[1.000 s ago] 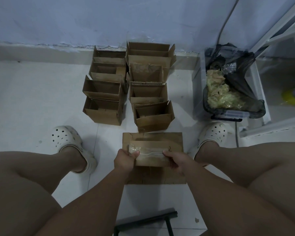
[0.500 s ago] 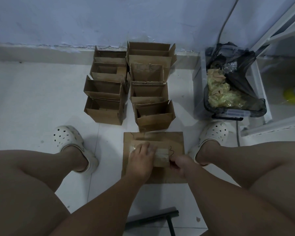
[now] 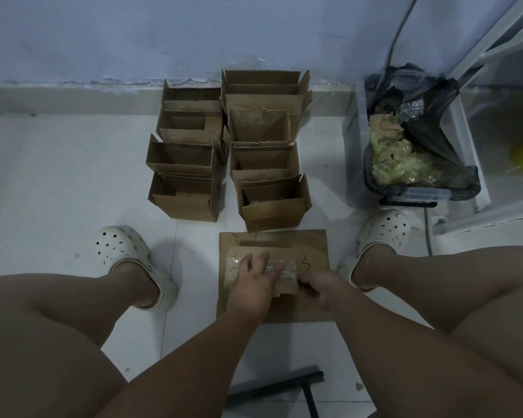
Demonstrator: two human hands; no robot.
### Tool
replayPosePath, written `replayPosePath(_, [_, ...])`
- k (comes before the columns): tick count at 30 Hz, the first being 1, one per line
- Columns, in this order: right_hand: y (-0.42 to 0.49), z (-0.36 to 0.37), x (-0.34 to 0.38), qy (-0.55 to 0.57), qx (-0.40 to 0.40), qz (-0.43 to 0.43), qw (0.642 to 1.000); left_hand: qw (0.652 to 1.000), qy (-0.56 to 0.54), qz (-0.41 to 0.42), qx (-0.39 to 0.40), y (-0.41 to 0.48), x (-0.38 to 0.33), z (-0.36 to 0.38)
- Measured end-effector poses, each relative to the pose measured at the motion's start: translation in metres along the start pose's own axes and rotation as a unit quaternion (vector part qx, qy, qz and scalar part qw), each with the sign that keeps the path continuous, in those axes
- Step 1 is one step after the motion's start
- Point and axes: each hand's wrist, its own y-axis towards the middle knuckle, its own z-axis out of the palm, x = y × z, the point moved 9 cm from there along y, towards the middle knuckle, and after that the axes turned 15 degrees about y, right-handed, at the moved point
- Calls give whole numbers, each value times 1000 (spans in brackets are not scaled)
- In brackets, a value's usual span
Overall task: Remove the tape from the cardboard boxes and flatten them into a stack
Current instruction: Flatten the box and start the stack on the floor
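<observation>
Since a second ago, the left hand (image 3: 255, 279) has left the near-left corner of the small flattened brown cardboard box (image 3: 288, 285) and come across its top. It now lies spread on the box with straight fingers (image 3: 261, 257) pressing down. The right hand (image 3: 314, 289) stays at the box's right end, fingers curled and pinching there; I cannot tell whether they catch the cardboard alone or the tape as well. A clear tape strip (image 3: 233, 264) runs along the box and shows to the left of the left hand.

The box lies on a larger flat brown cardboard sheet (image 3: 313, 245) on the white tiled floor (image 3: 58, 176), between two white perforated clogs (image 3: 118, 248). Beyond the sheet, open brown cardboard boxes (image 3: 187, 164) stand in two columns up to the wall. To their right is a clear plastic bin (image 3: 420, 195), lined with a black bag and holding crumpled yellowish tape wads (image 3: 390, 159).
</observation>
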Motion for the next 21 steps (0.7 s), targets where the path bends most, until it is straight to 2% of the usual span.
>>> replayPosePath(14, [2, 3, -5, 85, -7, -10, 996, 1000, -13, -9, -19, -4, -1, -4])
replayPosePath(21, [10, 3, -7, 53, -14, 11, 998, 1000, -8, -7, -17, -3, -1, -1])
